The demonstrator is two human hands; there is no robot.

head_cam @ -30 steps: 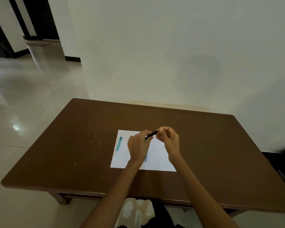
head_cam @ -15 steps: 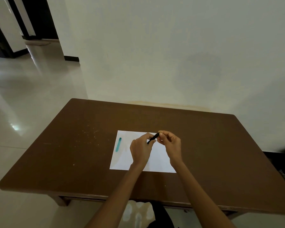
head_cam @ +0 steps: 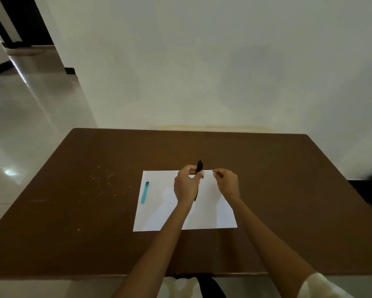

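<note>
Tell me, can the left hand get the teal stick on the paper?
Probably yes. The teal stick lies bare on the paper, left of the left hand, nothing between. But that hand grips a pen, so it's busy.

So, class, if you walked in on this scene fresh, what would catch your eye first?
The white sheet of paper stands out first, lying bright in the middle of the dark brown table. Above it the left hand grips a black pen, and the right hand is curled close beside it, apart from the pen. A teal stick lies along the sheet's left edge.
</note>
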